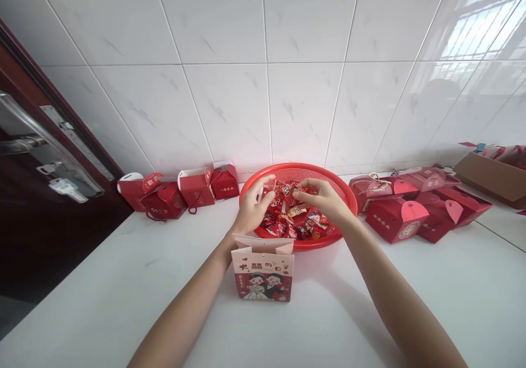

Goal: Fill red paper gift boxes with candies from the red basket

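A red plastic basket point(350, 195) with perforated sides stands against the wall, with many wrapped candies point(296, 211) inside, mostly in red wrappers. Over its left side, my left hand point(251, 210) is closed, with a small red-and-white wrapped candy point(266, 189) between thumb and fingers. My right hand point(324, 198) reaches over the right side, its fingertips pinching a red-wrapped candy point(296, 190). In front of the basket, a paper gift box point(263, 280) stands upright with its top open. A cartoon couple and Chinese characters are printed on it; its inside bottom is hidden.
Several red gift boxes point(197, 187) line the wall at left. More red boxes point(396, 220) cluster to the right of the basket, by a brown cardboard box point(489, 177). A door with keys point(68, 188) in its lock borders the white table point(135, 280) at left.
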Tool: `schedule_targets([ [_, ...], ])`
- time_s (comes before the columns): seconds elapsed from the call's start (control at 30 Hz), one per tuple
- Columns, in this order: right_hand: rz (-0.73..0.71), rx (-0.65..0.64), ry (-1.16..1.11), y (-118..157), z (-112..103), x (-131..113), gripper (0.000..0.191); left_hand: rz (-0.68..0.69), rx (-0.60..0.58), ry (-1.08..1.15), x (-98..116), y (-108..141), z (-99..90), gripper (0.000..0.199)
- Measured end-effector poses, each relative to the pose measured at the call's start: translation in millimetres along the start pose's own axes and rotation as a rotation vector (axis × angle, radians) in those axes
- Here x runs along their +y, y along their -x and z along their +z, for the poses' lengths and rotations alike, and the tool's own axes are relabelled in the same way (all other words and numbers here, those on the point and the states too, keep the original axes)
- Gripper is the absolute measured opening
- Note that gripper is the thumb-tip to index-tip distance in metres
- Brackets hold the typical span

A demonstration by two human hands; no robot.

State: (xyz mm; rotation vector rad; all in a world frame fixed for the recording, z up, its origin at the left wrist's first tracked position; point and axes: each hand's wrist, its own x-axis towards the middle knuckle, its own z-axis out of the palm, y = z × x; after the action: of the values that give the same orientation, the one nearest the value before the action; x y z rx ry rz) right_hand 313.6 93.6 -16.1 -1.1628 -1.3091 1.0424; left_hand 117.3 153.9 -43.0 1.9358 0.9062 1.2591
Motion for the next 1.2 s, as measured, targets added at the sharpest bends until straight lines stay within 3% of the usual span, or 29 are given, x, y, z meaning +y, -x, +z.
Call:
schedule_targets([
  [0.13,-0.034,-0.014,0.221,0,-14,-1,0.027,-0.006,0.078,0.025,0,-1,0.4,0.033],
  [0.3,-0.054,0.020,0.271,-4,-30,5,0.025,-0.074,0.081,0.108,0,-2,1.2,0.026],
  [0.4,-0.043,0.038,0.433,-8,-31,11,0.022,-0.114,0.096,0.119,0,-2,1.3,0.025],
  [0.5,-0.023,-0.104,0.668,-11,-23,17,0.016,-0.126,0.091,0.114,1,-2,1.2,0.024],
  [0.63,0.028,-0.328,0.793,-8,-12,21,0.005,-0.128,0.083,0.116,2,-2,1.7,0.024],
  [0.77,0.092,-0.550,0.867,-2,-8,21,0.016,-0.124,0.077,0.121,1,-2,2.9,0.024],
  [0.87,0.092,-0.637,0.886,-1,-7,19,0.025,-0.115,0.074,0.126,1,-1,3.1,0.023],
  [1.07,0.041,-0.586,0.868,-2,-13,13,0.014,-0.087,0.066,0.119,1,-1,2.0,0.023],
  [1.13,-0.011,-0.501,0.746,-2,-21,7,0.008,-0.082,0.065,0.113,1,-1,1.7,0.023],
  [1.2,-0.071,-0.389,0.491,-1,-27,1,0.017,-0.085,0.059,0.108,1,-1,1.6,0.024],
])
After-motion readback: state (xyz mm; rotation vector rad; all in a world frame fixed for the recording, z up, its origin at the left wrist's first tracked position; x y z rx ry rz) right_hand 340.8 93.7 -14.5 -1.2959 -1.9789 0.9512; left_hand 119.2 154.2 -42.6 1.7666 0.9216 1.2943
